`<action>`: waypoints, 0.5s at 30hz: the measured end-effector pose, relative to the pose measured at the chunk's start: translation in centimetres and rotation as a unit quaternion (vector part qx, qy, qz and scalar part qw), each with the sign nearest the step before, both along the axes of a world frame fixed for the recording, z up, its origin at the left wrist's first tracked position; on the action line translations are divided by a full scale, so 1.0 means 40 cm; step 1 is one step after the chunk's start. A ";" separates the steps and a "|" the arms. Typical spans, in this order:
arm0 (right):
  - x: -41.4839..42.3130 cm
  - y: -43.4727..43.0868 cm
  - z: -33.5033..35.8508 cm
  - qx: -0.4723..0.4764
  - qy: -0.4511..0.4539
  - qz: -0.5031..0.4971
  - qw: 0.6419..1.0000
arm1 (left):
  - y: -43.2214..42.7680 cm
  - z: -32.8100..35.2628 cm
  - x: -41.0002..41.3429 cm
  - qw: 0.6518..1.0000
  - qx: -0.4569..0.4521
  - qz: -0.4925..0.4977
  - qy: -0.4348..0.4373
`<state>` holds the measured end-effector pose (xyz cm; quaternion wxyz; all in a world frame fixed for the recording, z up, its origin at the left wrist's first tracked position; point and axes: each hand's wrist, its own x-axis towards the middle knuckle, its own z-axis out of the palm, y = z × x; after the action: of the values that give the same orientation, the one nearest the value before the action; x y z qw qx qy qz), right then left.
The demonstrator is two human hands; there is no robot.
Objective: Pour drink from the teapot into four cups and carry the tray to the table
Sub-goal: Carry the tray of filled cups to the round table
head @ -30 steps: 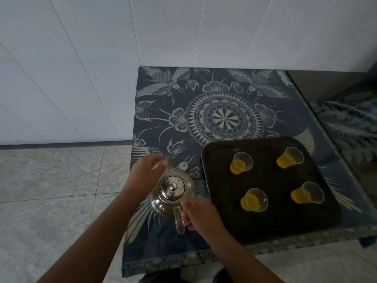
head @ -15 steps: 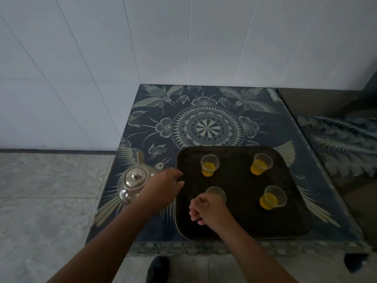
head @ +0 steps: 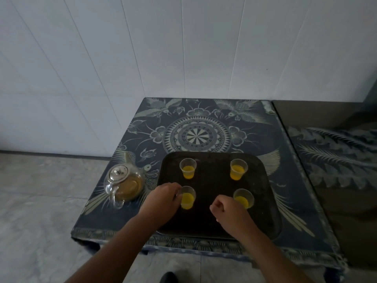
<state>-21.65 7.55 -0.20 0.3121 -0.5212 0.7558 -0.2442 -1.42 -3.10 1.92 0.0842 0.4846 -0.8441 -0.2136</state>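
Glass teapot with metal lid (head: 124, 183) stands on the blue patterned tablecloth (head: 197, 135), just left of the dark square tray (head: 214, 180). Four clear plastic cups (head: 188, 170) of yellow drink stand upright on the tray. Left hand (head: 163, 198) is against the near-left cup (head: 188, 199), fingers at its side; can't tell if they grip it. Right hand (head: 230, 213) is a loose fist holding nothing, just beside the near-right cup (head: 244, 198).

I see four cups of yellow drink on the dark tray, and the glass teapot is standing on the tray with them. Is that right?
Not quite. The teapot stands off the tray, on the table just to the tray's left, as the head view shows. The four cups of yellow drink are on the tray, as you say.
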 end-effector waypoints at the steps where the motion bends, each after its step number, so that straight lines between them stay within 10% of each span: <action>1: -0.017 0.003 0.001 -0.007 0.019 0.001 1.000 | -0.001 -0.001 -0.004 1.000 -0.004 0.000 0.000; 15: -0.280 -0.114 0.007 -0.033 0.160 -0.031 0.986 | -0.199 -0.104 -0.033 0.999 0.020 0.031 0.002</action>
<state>-32.84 2.98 0.09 0.1625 -0.5399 0.8032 -0.1922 -2.73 -11.07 -2.23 0.0831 0.5113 -0.8242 -0.2287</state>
